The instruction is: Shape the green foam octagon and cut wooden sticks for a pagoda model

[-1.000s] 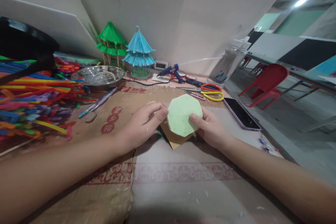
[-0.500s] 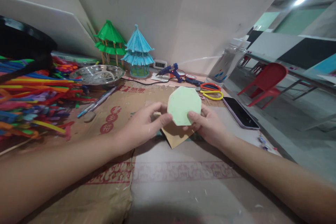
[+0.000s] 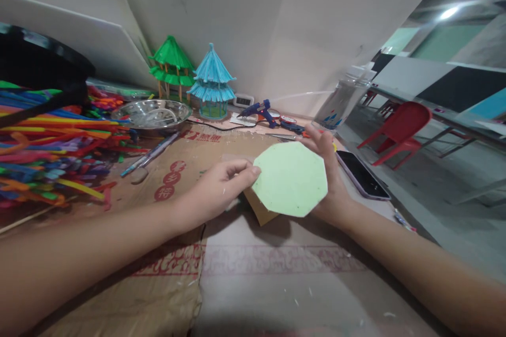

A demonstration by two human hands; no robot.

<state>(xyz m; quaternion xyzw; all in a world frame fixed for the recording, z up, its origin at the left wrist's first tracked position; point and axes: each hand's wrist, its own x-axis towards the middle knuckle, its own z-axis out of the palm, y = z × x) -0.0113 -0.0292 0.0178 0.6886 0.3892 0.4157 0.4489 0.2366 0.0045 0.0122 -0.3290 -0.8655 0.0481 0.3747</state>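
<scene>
A pale green octagonal piece (image 3: 290, 179) is raised over the table, its flat face toward me. My left hand (image 3: 225, 181) pinches its left edge between thumb and fingers. Behind its right side stands my right hand (image 3: 330, 184), fingers apart and pointing up; the piece covers part of the palm, and whether they touch is unclear. Below lies a brown card (image 3: 261, 211), partly covered by the green piece.
Colourful pipe cleaners (image 3: 51, 152) lie left, beside a metal bowl (image 3: 152, 114). Behind are a green model pavilion (image 3: 173, 58), a blue one (image 3: 212, 71) and a glue gun (image 3: 259, 110). A phone (image 3: 363, 174) and a clear container (image 3: 342, 100) are right.
The green piece has come closer and shows larger, shifted slightly right. My right hand has let go of its front face and opened, fingers now raised behind it. The view has shifted slightly.
</scene>
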